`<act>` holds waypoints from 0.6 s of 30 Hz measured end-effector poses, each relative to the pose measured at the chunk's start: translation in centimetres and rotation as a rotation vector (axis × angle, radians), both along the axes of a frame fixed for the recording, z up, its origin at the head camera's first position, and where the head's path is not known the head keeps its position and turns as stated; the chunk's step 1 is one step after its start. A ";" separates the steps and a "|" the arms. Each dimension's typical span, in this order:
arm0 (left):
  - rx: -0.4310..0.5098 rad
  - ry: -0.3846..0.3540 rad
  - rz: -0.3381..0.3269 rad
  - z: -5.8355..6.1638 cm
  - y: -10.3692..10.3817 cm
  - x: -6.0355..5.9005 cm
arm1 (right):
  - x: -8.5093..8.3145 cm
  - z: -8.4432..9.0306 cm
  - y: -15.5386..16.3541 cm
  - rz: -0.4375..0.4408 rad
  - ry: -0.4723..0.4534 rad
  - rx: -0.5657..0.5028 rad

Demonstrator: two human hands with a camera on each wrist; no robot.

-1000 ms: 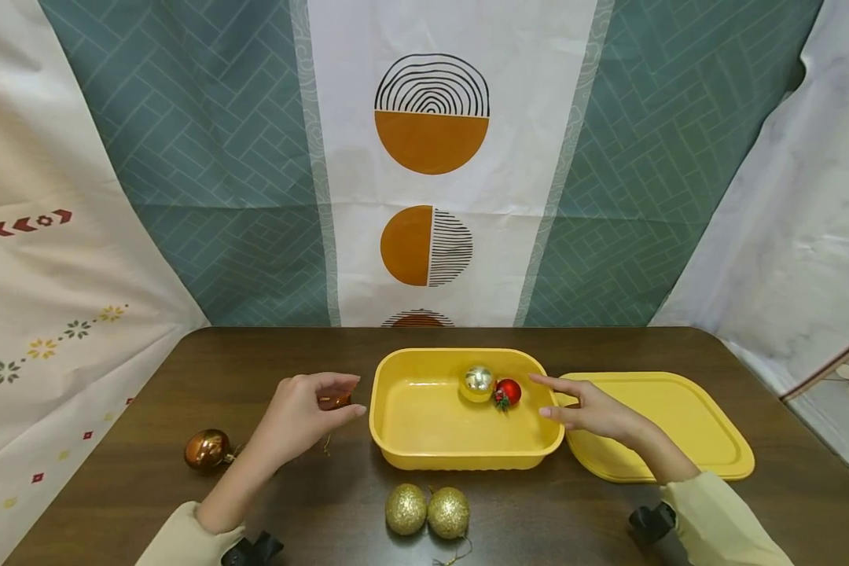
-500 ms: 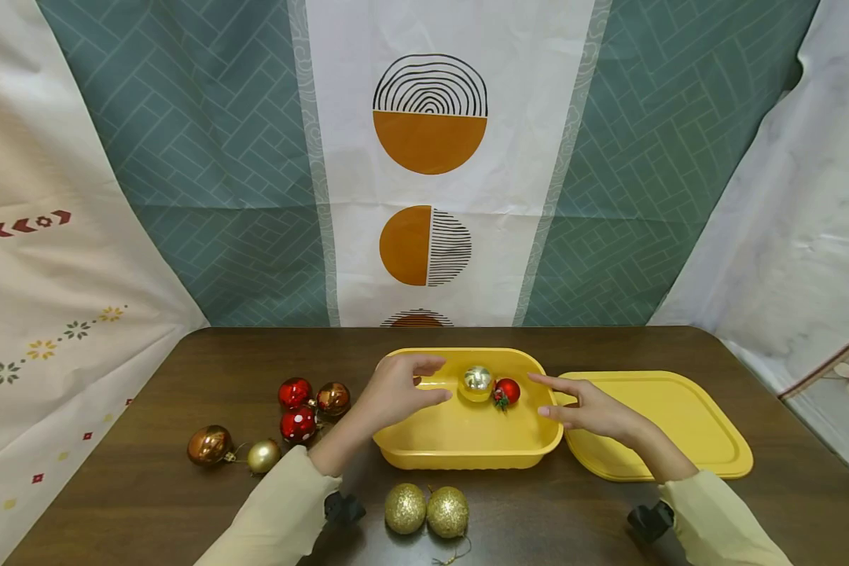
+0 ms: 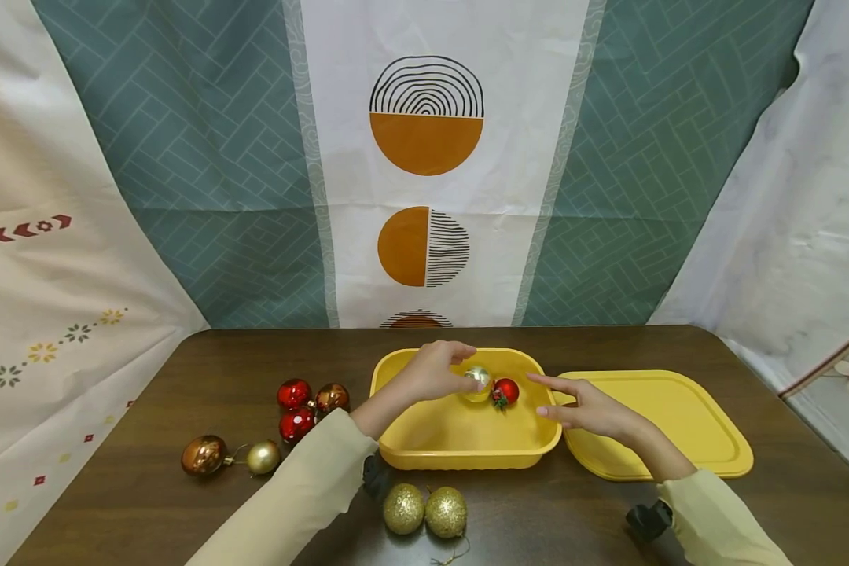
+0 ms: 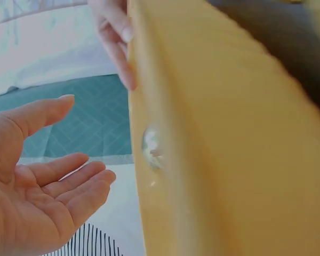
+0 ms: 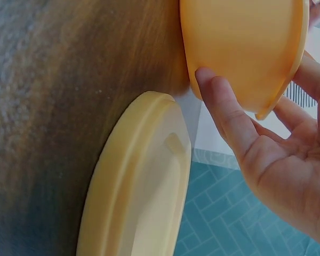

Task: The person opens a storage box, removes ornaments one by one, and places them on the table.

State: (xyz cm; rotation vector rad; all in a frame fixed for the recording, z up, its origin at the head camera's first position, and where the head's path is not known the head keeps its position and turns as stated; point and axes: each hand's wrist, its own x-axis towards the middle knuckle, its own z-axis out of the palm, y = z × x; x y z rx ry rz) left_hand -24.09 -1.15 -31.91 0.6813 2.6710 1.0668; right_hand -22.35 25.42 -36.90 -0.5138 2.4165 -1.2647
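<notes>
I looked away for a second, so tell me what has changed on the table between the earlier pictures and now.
The left hand left the cluster of baubles on the table, crossed over the yellow tub and now reaches the shiny gold bauble inside; whether it grips it is unclear. The right hand stayed at the tub's right rim. The red bauble, yellow lid and two glitter baubles stayed put.

No readable txt, labels, brands or nos. anywhere in these views.
</notes>
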 end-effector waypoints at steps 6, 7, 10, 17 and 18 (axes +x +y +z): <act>-0.021 -0.021 0.001 0.7 1.3 -1.6 | 0.0 -0.1 0.0 -0.004 -0.010 -0.006; -0.023 -0.025 0.006 0.7 1.4 -1.9 | 0.0 -0.1 0.0 -0.002 -0.012 -0.010; -0.021 -0.042 0.029 0.8 1.8 -2.8 | 0.0 -0.1 0.0 0.006 -0.015 -0.025; -0.087 -0.071 0.041 0.4 2.4 -4.1 | 0.1 -0.1 0.0 0.018 -0.019 -0.043; -0.108 -0.072 0.037 0.3 2.5 -4.3 | 0.1 0.0 0.0 0.019 -0.019 -0.045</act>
